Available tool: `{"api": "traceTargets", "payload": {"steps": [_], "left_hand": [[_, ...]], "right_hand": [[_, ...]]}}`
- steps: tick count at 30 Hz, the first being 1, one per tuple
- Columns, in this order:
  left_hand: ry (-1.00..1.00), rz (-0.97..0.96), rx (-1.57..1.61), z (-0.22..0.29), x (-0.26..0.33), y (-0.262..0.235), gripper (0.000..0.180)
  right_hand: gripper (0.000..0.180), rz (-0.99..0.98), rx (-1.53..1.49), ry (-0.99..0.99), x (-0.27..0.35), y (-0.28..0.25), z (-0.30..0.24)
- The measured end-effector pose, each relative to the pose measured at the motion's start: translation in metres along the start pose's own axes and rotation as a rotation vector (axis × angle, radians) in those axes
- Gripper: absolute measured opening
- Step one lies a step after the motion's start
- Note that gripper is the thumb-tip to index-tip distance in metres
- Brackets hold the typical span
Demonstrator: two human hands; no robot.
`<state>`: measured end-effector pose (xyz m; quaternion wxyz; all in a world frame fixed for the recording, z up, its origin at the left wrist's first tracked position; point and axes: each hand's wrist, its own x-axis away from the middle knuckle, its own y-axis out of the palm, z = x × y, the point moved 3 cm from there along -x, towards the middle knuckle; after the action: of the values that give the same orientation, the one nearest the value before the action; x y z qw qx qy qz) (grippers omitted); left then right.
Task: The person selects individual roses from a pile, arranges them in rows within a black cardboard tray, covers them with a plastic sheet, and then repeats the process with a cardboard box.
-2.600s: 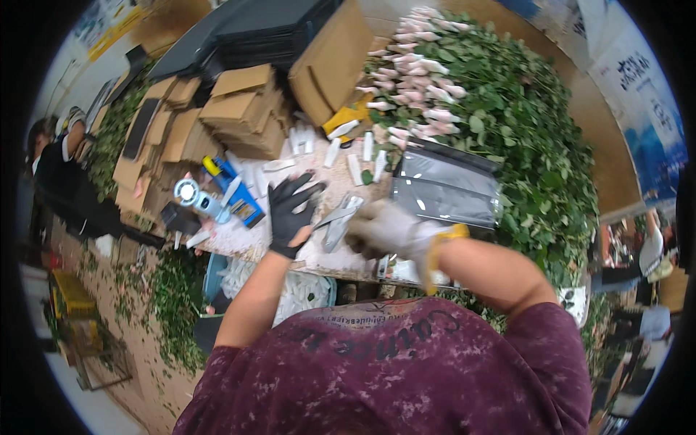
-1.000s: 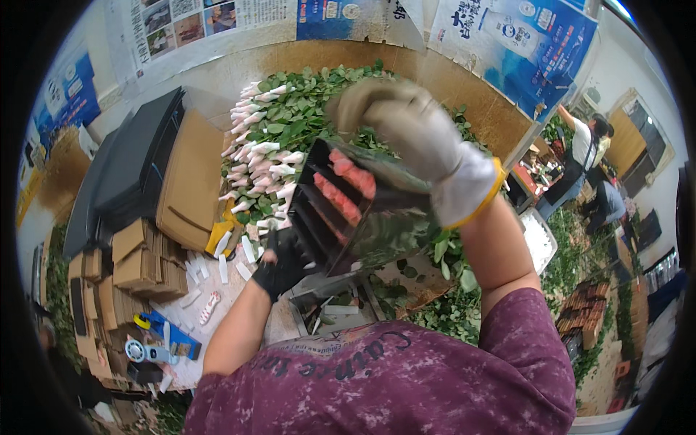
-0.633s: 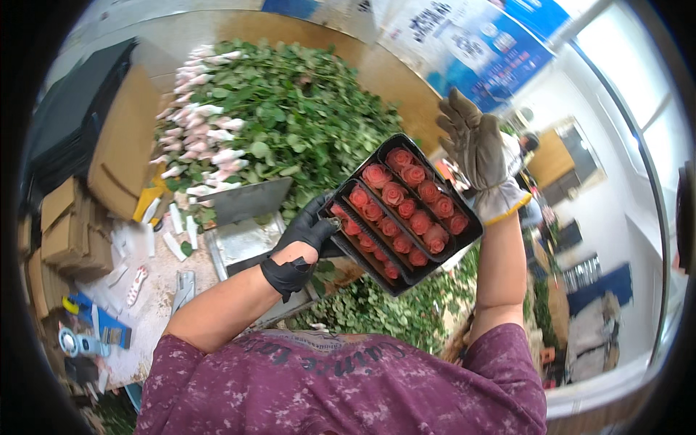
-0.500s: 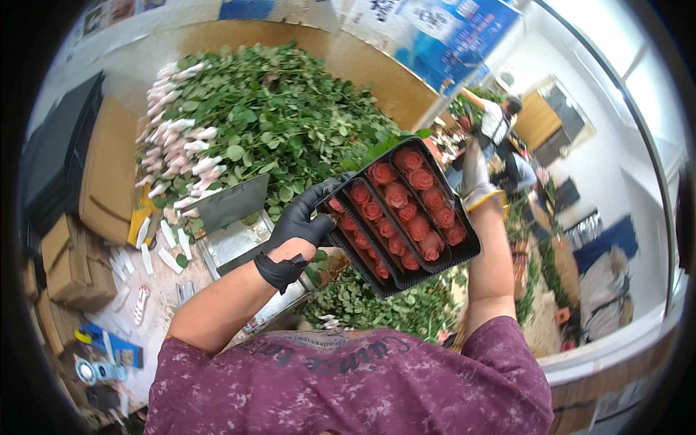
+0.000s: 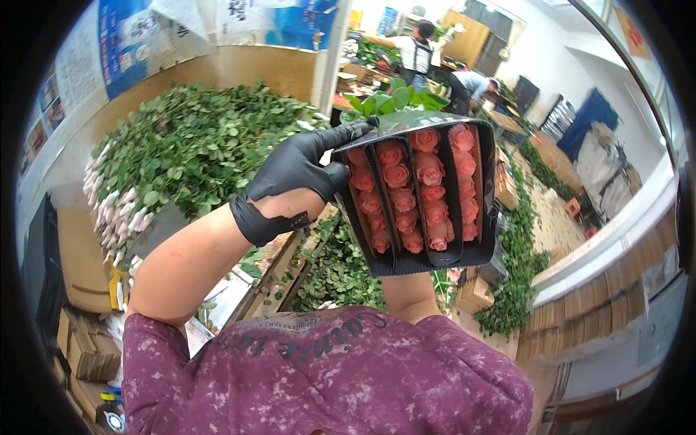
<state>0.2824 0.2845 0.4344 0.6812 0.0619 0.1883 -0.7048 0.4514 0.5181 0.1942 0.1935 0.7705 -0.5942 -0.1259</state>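
Observation:
A bouquet of coral-pink roses (image 5: 433,193) is raised in front of me, blooms facing me. Black corrugated wrapping (image 5: 435,264) surrounds it, and black dividers part the blooms into several columns. Green leaves (image 5: 399,100) stick out behind its top edge. My left hand (image 5: 296,174), in a torn black glove, is closed on the wrapping's upper left side, thumb toward the blooms and fingers along the top. My right forearm (image 5: 408,296) runs up behind the bouquet, which hides the right hand.
Leafy rose stems (image 5: 199,138) with white-sleeved heads (image 5: 109,206) are heaped on the left table. More stems (image 5: 341,272) lie lower, ahead of my body. Cardboard boxes (image 5: 87,348) stand at lower left, flat cardboard (image 5: 591,308) at right. Two people (image 5: 415,54) work in the far room.
The view has swung right, so the stem heap sits further left. The bouquet has turned more upright, its blooms now facing me more squarely. My right hand has passed out of sight behind it.

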Motion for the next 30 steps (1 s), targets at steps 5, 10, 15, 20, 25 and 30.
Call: {"api": "traceTargets", "payload": {"steps": [5, 10, 15, 20, 25, 30], "left_hand": [[0.01, -0.218, 0.165, -0.016, -0.04, 0.065, 0.048], [-0.139, -0.403, 0.233, -0.049, -0.07, 0.141, 0.049], [-0.201, -0.702, 0.018, -0.078, -0.075, 0.227, 0.05], [-0.361, -1.045, 0.171, -0.101, -0.034, 0.305, 0.056], [-0.544, -1.25, 0.242, -0.135, 0.026, 0.391, 0.057], [-0.687, -1.457, 0.278, -0.188, 0.097, 0.483, 0.061]], "right_hand": [[0.067, 0.131, -0.031, -0.144, 0.038, -0.077, -0.056], [0.065, 0.368, -0.075, -0.23, 0.101, -0.164, -0.067], [0.063, 0.733, -0.135, -0.263, 0.21, -0.24, -0.032], [0.061, 1.105, -0.182, -0.255, 0.334, -0.285, 0.027], [0.059, 1.451, -0.179, -0.228, 0.466, -0.332, 0.069], [0.058, 1.736, -0.204, -0.11, 0.578, -0.398, 0.139]]}}
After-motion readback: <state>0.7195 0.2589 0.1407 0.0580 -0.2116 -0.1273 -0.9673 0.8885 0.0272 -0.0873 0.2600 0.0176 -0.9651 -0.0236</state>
